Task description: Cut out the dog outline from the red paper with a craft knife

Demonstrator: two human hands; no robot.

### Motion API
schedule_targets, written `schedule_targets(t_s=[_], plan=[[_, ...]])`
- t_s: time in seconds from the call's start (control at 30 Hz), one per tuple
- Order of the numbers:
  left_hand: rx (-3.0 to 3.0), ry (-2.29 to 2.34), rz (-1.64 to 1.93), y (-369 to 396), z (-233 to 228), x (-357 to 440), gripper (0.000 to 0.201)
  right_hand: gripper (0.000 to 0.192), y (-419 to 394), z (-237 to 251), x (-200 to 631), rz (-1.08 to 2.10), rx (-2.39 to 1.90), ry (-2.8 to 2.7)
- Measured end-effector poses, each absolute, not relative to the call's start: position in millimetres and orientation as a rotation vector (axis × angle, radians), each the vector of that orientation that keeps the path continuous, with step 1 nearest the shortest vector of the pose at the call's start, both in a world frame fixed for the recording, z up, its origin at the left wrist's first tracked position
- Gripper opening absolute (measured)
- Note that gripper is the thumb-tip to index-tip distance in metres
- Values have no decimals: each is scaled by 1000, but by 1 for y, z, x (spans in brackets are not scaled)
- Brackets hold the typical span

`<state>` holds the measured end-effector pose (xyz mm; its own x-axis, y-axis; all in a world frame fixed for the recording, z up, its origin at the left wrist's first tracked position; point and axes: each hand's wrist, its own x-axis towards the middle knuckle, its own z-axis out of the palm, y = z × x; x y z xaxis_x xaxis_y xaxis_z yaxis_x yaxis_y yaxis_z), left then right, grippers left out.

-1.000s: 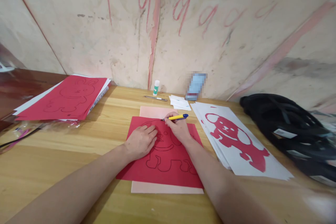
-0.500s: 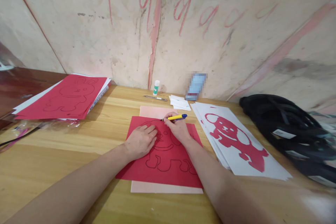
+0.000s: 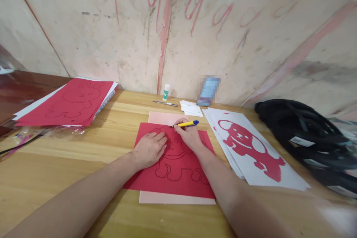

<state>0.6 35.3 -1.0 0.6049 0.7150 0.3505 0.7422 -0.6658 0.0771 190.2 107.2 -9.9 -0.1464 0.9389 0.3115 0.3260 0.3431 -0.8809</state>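
A red sheet (image 3: 173, 178) with a black outlined animal drawing lies on a pale pink mat (image 3: 161, 118) in the middle of the wooden table (image 3: 55, 178). My left hand (image 3: 149, 149) rests flat on the sheet, fingers together, pressing it down. My right hand (image 3: 189, 135) grips a yellow and blue pen (image 3: 187, 124), its tip touching the sheet's upper edge near the drawing's head.
A stack of white sheets with a red animal cut-out (image 3: 251, 147) lies to the right, a black bag (image 3: 306, 134) beyond it. Red and white sheets (image 3: 69, 102) are piled at left. By the wall stand a glue stick (image 3: 166, 92), a thin knife (image 3: 165, 103), paper scraps (image 3: 191, 108).
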Motion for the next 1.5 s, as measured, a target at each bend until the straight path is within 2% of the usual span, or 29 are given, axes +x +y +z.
schedule_targets(t_s=[1.5], plan=[[-2733,-1238,-521,36,-1,1,28,16,106,-6,190,883,-1154,-1724]])
